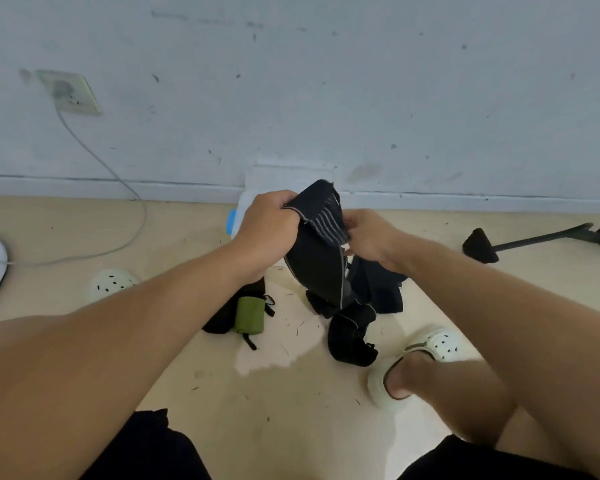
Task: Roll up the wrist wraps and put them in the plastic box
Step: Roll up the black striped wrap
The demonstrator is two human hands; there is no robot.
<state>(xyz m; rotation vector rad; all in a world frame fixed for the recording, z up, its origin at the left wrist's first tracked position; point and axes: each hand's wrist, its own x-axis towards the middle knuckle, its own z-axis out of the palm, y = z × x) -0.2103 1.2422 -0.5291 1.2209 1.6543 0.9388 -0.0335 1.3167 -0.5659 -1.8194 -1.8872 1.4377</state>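
Left hand: raised above the floor in front of the plastic box, knuckles toward the camera, fingers curled over the top left edge of the dark wrist wrap; forearm reaches in from the lower left
Right hand: level with the left hand and just right of the wrap, fingers bent inward and pinching the wrap's striped right edge (the fingertips themselves are partly hidden by the fabric); forearm reaches in from the lower right
Dark wrist wrap: held up between both hands in front of the plastic box, folded at the top with a grey-striped panel facing right, its lower end hanging down toward the floor
Plastic box: pale, with a blue clip on its left side, standing against the wall's skirting board, mostly hidden behind the left hand
Loose wraps: a black heap on the floor nearer the camera than the box, below and right of the held wrap
Green roll: on the floor in front of the box, touching a black piece on its left
White clog: on the person's foot, right of the black heap
Cable: runs from a wall socket far left of the box down to the floor
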